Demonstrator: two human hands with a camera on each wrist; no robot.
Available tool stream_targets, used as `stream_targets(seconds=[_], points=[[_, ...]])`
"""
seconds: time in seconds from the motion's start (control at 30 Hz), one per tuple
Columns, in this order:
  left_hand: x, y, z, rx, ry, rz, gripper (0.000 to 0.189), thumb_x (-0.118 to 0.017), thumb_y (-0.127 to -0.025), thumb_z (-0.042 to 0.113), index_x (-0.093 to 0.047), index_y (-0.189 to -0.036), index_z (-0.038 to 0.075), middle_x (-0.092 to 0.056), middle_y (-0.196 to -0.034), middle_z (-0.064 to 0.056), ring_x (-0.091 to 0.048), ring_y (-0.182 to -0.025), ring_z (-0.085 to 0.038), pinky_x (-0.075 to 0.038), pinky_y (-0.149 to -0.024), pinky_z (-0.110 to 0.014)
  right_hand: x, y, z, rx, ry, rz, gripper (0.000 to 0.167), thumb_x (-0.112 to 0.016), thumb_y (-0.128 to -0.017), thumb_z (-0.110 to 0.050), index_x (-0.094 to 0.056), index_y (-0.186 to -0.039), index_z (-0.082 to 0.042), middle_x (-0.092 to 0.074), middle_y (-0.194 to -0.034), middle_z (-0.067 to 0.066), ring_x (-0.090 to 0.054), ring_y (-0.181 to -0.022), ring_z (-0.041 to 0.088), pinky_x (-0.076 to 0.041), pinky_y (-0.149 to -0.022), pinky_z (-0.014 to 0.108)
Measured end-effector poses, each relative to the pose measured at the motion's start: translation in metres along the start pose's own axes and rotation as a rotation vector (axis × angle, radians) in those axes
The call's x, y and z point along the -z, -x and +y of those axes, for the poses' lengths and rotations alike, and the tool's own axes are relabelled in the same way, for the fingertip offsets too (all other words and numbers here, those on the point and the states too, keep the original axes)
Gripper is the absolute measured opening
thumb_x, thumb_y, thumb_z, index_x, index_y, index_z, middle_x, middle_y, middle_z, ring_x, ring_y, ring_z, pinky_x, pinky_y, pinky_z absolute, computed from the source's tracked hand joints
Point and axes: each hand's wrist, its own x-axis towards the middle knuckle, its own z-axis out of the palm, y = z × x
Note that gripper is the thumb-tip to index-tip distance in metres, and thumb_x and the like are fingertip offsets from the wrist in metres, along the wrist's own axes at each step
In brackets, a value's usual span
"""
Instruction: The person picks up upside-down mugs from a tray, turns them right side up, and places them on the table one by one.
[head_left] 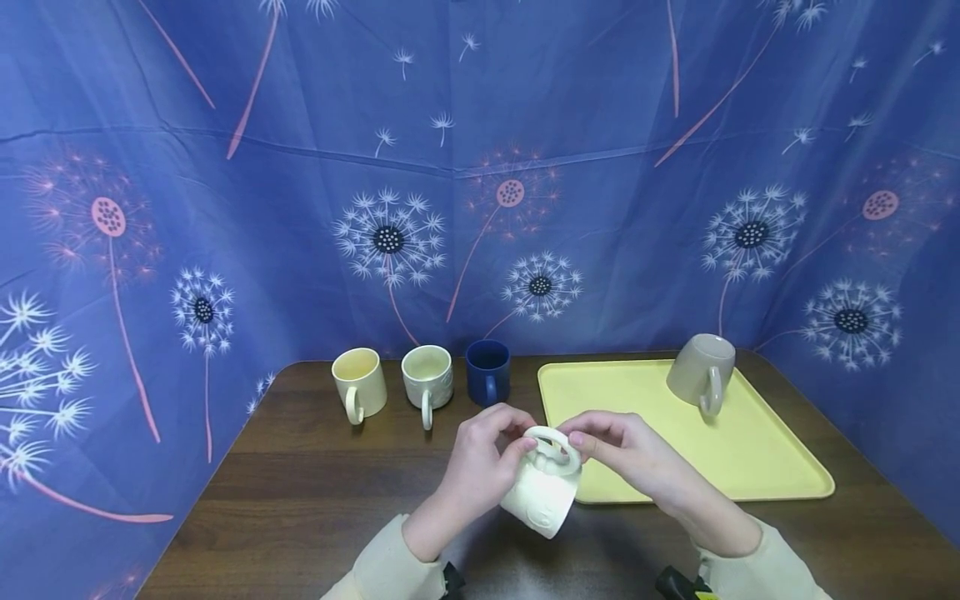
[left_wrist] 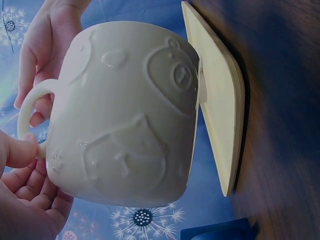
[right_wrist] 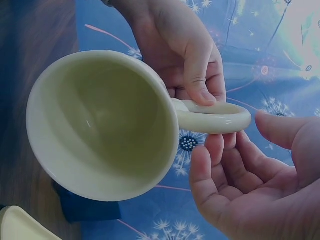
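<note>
A cream mug (head_left: 542, 498) with raised animal faces is held above the table, tilted, handle upward in the head view. My left hand (head_left: 480, 462) pinches its handle (right_wrist: 215, 122) between thumb and fingers. On the handle's other side is my right hand (head_left: 637, 454). In the right wrist view its fingertips (right_wrist: 215, 145) meet the handle from below, while its thumb stands a little apart from the handle's outer curve. The mug's hollow inside (right_wrist: 105, 125) faces the right wrist camera, and nothing shows in it. The left wrist view shows the relief on the mug's wall (left_wrist: 125, 115).
Along the back of the table (head_left: 300, 492) stand a pale yellow mug (head_left: 367, 387), a pale green mug (head_left: 438, 385) and a dark blue mug (head_left: 480, 387). At right lies a yellow tray (head_left: 630, 467) bearing an upside-down grey mug (head_left: 686, 371). A blue dandelion-print cloth (head_left: 637, 250) hangs behind.
</note>
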Motion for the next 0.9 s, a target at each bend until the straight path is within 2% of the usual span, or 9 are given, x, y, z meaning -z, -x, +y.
stream_targets(seconds=[0.27, 0.5, 0.7, 0.9], points=[[0.003, 0.003, 0.003, 0.060, -0.016, 0.032, 0.014, -0.076, -0.077, 0.005, -0.067, -0.086, 0.013, -0.064, -0.080, 0.006, -0.057, -0.073, -0.004, -0.047, -0.063, -0.019, -0.008, 0.002, 0.001, 0.044, -0.076, 0.045, 0.031, -0.058, -0.094, -0.013, -0.056, -0.120, 0.003, -0.062, -0.113, 0.019, -0.064, -0.091, 0.017, -0.053, -0.078, 0.029], [0.003, 0.007, 0.006, 0.095, -0.013, 0.080, 0.017, -0.077, -0.075, 0.003, -0.067, -0.085, 0.012, -0.064, -0.078, 0.007, -0.057, -0.071, -0.003, -0.048, -0.067, -0.021, -0.016, 0.004, 0.005, 0.149, -0.076, 0.121, 0.030, -0.063, -0.088, -0.004, -0.056, -0.117, 0.000, -0.063, -0.107, 0.018, -0.063, -0.096, 0.021, -0.052, -0.080, 0.027], [0.000, 0.009, 0.007, 0.058, -0.007, 0.145, 0.019, -0.079, -0.072, 0.002, -0.067, -0.084, 0.011, -0.063, -0.076, 0.006, -0.057, -0.068, -0.002, -0.048, -0.064, -0.022, -0.021, 0.004, 0.006, 0.248, -0.025, 0.198, 0.029, -0.066, -0.084, 0.001, -0.057, -0.112, 0.003, -0.064, -0.100, 0.016, -0.063, -0.092, 0.018, -0.052, -0.078, 0.026], [-0.003, 0.012, 0.007, 0.023, 0.007, 0.198, 0.020, -0.079, -0.072, 0.000, -0.067, -0.084, 0.010, -0.063, -0.076, 0.005, -0.056, -0.068, -0.004, -0.049, -0.063, -0.023, -0.027, 0.005, 0.005, 0.267, 0.033, 0.273, 0.029, -0.069, -0.082, 0.000, -0.060, -0.109, -0.004, -0.065, -0.096, 0.017, -0.063, -0.088, 0.016, -0.052, -0.078, 0.024]])
